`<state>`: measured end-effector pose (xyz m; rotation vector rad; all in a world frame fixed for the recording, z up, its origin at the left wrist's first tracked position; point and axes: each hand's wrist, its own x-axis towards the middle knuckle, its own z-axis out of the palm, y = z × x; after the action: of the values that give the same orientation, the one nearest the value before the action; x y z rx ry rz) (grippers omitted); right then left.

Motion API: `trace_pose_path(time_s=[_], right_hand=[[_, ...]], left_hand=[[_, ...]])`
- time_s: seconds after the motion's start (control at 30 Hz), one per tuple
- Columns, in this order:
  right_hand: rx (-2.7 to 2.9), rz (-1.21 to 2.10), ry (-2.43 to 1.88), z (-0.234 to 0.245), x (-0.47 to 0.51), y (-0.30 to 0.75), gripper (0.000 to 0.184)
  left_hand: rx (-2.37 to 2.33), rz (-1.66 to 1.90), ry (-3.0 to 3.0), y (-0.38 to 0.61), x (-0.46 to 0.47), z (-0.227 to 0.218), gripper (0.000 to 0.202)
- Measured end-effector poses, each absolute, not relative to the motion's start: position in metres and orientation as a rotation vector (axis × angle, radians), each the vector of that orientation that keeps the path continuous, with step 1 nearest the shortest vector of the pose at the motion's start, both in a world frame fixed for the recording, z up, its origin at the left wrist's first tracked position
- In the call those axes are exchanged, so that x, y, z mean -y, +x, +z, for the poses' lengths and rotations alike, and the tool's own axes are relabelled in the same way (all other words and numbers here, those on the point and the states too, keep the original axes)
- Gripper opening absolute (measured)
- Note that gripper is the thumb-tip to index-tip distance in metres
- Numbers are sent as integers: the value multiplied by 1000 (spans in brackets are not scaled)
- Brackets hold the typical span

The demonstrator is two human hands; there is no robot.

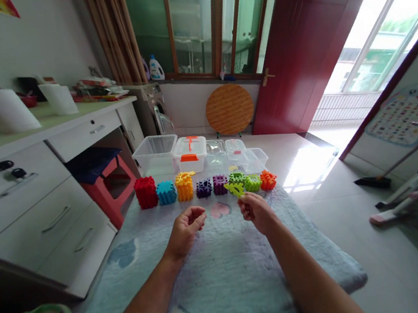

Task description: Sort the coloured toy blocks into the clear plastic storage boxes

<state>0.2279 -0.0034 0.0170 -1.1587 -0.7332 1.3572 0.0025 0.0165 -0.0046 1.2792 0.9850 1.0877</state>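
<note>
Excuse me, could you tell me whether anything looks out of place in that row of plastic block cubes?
Yes. The yellow cube has a piece sitting askew on top, jutting past its edge, so it looks loose. A lime-green piece is also held in the right hand, detached from any cube.

Window (379, 13) on the right is blowing out to white and is the main light source. Sunlight is pooling on the tile floor (308, 166) as a hot glare patch. Rest of room is reading bright and slightly washed. Shadows are falling soft and faint beneath the toy blocks (184, 187), while the area under the desk (42, 204) is dropping dark at lower left. Wide lens is bending the red door (317, 39) and desk at the edges. Left hand (184, 233), right hand (256, 212) and green plastic piece (235, 189) are rendering fairly sharp, with no obvious motion blur.
</note>
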Motion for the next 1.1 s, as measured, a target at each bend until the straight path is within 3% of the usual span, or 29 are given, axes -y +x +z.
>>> trace_pose_path(time_s=[0.5,0.9,1.1], right_hand=[[288,1188,-1174,4,-46,276,11],[228,1248,-1234,0,-49,273,32],[295,1326,-1231,-1,-43,275,34]], left_hand=[[-985,1032,1308,2,-15,-4,25],[-983,996,1319,1,-16,-7,26],[-985,993,1306,2,-16,-5,27]])
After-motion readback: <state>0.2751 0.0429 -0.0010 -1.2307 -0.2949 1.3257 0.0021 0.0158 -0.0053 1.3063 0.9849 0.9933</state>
